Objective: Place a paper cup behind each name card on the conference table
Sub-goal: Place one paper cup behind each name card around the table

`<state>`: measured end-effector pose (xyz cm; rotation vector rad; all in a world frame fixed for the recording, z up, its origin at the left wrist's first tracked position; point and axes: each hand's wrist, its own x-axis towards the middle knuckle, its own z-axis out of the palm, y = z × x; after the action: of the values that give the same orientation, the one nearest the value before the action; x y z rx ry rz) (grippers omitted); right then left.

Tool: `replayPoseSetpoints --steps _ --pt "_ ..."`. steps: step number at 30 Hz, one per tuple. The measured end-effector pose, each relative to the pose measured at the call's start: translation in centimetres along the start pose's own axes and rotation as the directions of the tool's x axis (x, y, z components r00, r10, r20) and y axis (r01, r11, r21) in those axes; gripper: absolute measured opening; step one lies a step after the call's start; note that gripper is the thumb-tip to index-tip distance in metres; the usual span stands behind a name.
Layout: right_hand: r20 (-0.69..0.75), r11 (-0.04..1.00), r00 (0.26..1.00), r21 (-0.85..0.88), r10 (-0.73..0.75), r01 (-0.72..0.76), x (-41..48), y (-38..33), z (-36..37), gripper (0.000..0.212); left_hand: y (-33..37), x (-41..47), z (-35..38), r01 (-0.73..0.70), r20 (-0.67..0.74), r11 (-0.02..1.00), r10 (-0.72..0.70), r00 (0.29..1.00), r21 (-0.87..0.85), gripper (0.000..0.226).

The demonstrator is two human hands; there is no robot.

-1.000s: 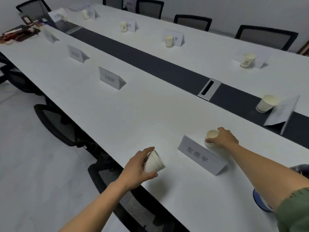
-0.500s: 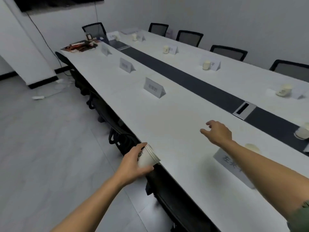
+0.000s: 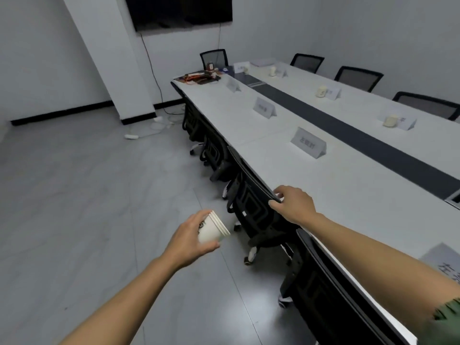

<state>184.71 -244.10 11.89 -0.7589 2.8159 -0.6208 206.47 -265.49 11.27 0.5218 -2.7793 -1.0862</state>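
White paper cups (image 3: 214, 229), nested in a short stack, lie on their side in the left hand (image 3: 189, 236). Its fingers and thumb are curled round the stack, rims pointing toward the bench (image 3: 348, 195). The stack is off the bench, over the floor, near a black chair (image 3: 254, 210).

The right hand (image 3: 295, 205) carries no cup. Its fingers are bent at the top edge of the chair back, at the near edge of the bench. It cannot be told whether it grips the chair or only lies over it.

Status, far side: the three far name cards in view (image 3: 404, 120), (image 3: 333, 92), (image 3: 283, 72) each have a placed cup just beside them (image 3: 390, 120), (image 3: 321, 91), (image 3: 273, 70). That side appears complete as far as the view reaches.

Status, near side: the nearest unserved card (image 3: 308, 143), the next card (image 3: 265, 108) and the last card (image 3: 234, 84) show no cup. A further card (image 3: 445, 260) is cut by the lower right frame edge; its cup position is out of view.

Work left, as judged: three placements along the near side, starting at the nearest unserved card. The stack shows several rims, likely enough for these.
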Motion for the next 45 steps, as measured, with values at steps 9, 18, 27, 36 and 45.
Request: replayPoseSetpoints --steps 9,18,27,36,45 --pt "0.042 0.997 0.996 -0.01 -0.076 0.076 9.6 -6.8 4.2 0.045 -6.7 7.5 -4.2 0.037 -0.007 0.999 -0.037 0.999 -0.012 0.085" --pt "0.047 0.999 0.999 0.038 -0.012 0.01 25.9 -9.7 6.2 0.041 -10.8 24.2 -9.6 -0.012 0.026 0.999 0.011 1.0 0.046 0.085" --pt "0.0 0.98 0.985 0.102 0.172 -0.171 37.8 -8.5 3.9 0.043 -11.2 41.7 -10.9 -0.146 0.126 0.989 0.147 0.981 -0.017 0.085" --pt "-0.128 0.849 0.857 0.267 0.5 -0.455 46.4 -5.4 2.0 0.04 -9.1 60.8 -10.0 -0.396 0.345 0.916 0.394 0.852 -0.066 0.084" --pt "-0.068 0.577 0.774 0.707 0.63 -0.408 48.6 -3.9 -0.9 0.024 -3.7 70.9 -6.4 -0.537 0.487 0.818 0.563 0.668 -0.207 0.078"
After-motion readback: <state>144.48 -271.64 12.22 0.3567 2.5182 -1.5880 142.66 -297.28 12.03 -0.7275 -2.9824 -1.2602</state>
